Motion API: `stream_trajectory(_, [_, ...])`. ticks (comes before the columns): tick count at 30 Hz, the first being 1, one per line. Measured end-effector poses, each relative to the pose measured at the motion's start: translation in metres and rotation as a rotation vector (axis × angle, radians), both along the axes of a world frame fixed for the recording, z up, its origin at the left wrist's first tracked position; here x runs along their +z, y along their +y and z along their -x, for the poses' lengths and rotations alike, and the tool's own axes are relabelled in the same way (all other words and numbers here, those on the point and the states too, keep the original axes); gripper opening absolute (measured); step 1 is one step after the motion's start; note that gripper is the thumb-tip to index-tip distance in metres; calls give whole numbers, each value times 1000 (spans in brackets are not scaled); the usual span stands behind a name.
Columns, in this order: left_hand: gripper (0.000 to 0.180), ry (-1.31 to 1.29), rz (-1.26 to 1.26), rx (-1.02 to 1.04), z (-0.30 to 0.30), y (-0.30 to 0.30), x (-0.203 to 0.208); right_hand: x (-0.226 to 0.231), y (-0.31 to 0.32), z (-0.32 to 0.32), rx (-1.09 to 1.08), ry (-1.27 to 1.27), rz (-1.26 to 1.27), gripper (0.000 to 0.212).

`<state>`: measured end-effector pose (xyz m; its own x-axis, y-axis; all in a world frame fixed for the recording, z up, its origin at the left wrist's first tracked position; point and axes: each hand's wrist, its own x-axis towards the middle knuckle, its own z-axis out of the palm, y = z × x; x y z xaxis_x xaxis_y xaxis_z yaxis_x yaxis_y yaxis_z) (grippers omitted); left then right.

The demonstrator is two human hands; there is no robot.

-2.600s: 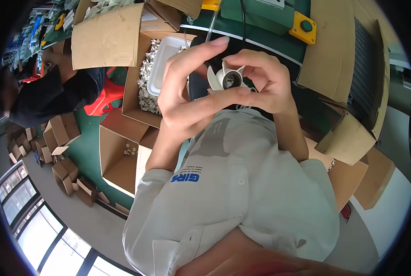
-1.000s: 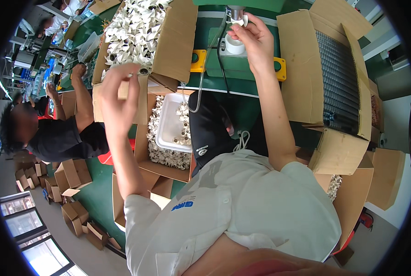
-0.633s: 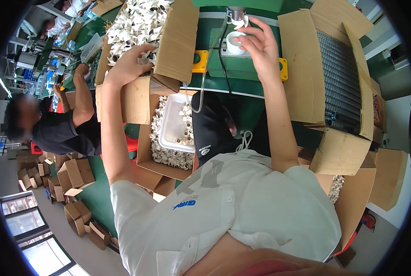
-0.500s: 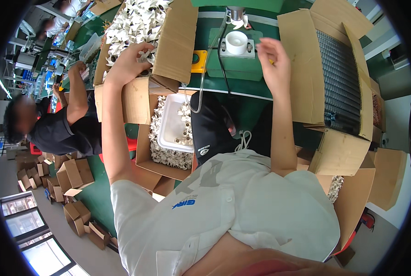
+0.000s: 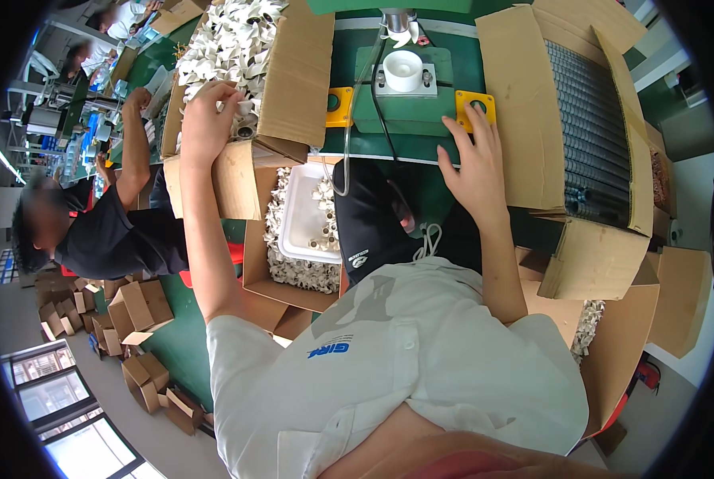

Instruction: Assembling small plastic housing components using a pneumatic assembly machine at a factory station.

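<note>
My left hand [image 5: 205, 124] is at the near end of the open cardboard box [image 5: 297, 88] on the left, over a heap of white finned plastic parts [image 5: 233, 40]. Its fingers curl inward, and what they hold, if anything, is hidden. My right hand [image 5: 478, 164] holds nothing. Its fingers are spread, with fingertips over the near edge of the yellow button box [image 5: 465, 100]. Between the hands stands a white round cup-shaped holder [image 5: 403, 73] on a metal plate and green base. Above it, a white finned part [image 5: 402, 33] sits under the metal press head [image 5: 398, 16].
A second yellow button box [image 5: 339, 108] sits left of the base, beside a clear hose and black cable. At right, a carton holds dark ribbed rods [image 5: 589, 120]. Below the bench, a white tray [image 5: 295, 223] rests on a carton of parts. A co-worker [image 5: 125, 231] sits at left.
My right hand has moved from beside the white holder back toward me, onto the right button box, its fingers spreading. My left hand has shifted slightly left and toward me over the parts.
</note>
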<state>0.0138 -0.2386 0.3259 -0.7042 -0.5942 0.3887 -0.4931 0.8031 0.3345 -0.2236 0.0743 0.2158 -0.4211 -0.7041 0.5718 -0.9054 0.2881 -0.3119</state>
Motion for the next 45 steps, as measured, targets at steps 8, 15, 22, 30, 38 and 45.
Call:
stream_trajectory(8, [16,470,-500,160,0,14,18,-1,6,3,41,-171,56,41])
stream_trajectory(15, [14,1074,-1268,-182,3,43,64,-3,6,5,40,-123,32,41])
stream_trajectory(22, [38,165,-224,-137,68,150,17,1,4,6,14,-51,-37,42])
stream_trajectory(30, [18,-182,42,-3,90,128,-65,14,3,12,25,-125,33,45])
stream_trajectory(38, [13,-275,23,51,100,126,-55,23,-7,4,-30,-11,-100,47])
stream_trajectory(45, [12,-264,-34,117,103,128,-52,27,-19,3,-75,65,-179,47])
